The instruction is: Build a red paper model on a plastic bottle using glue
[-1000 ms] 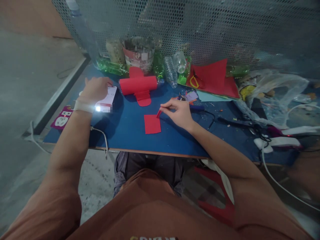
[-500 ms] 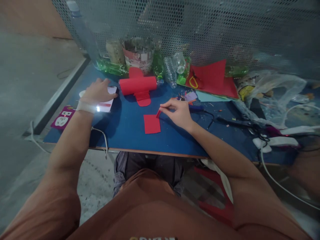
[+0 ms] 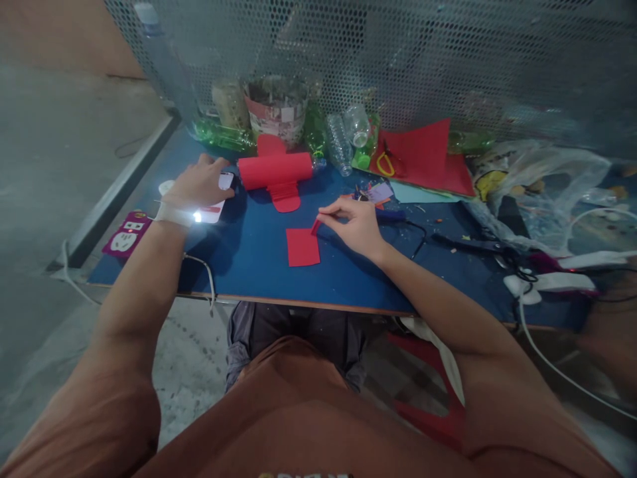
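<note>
My left hand [image 3: 199, 182] lies over a phone [image 3: 213, 212] with a lit white screen, its fingers stretched out and covering much of it. A bright light shows at the left wrist. Between thumb and fingertips, my right hand [image 3: 351, 226] pinches a thin red strip [image 3: 315, 226]. The strip's lower end meets the top right corner of a flat red square [image 3: 303, 248]; whether the two are joined I cannot tell. Beyond the hands, a plastic bottle wrapped in red [image 3: 275, 170] lies on its side with red rounded flaps at front and back.
Along the back of the blue table [image 3: 259, 265] stand a tub [image 3: 276, 116] and several plastic bottles [image 3: 340, 143]. Red sheets [image 3: 423, 156] hold yellow-handled scissors [image 3: 385, 164]. A purple power socket [image 3: 124, 236] sits at left; cables and a plastic bag [image 3: 557, 179] lie at right.
My left hand has shifted slightly to the right over the phone, and its fingers have moved. The right hand, the strip and the red square have stayed put.
</note>
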The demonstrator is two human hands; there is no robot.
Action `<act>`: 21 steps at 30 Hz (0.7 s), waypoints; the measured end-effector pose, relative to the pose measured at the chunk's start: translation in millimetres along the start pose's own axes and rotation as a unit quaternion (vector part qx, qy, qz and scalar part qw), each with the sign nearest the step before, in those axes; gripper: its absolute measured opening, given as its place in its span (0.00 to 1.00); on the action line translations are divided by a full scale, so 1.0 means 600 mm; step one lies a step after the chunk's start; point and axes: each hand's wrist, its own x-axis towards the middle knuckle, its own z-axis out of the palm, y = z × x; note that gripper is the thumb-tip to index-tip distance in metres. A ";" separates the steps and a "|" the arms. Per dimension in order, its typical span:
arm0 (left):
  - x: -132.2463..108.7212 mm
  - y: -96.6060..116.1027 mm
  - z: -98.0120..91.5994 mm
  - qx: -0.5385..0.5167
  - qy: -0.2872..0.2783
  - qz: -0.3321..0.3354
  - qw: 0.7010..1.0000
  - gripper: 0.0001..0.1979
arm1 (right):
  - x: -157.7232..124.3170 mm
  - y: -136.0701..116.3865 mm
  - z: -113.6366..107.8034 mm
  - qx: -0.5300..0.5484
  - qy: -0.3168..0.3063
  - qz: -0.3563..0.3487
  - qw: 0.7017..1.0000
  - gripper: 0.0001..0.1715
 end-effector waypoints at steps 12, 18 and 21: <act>-0.017 0.098 -0.005 -0.129 0.239 0.072 0.960 0.16 | 0.000 0.002 0.006 0.042 0.013 0.032 0.999 0.25; -0.018 0.228 0.065 -0.391 -0.058 0.260 0.881 0.11 | 0.010 0.001 0.004 0.123 0.054 0.077 0.988 0.33; -0.016 0.253 0.094 -0.520 -0.091 0.230 0.817 0.11 | 0.017 0.002 -0.008 0.124 0.056 0.077 0.988 0.36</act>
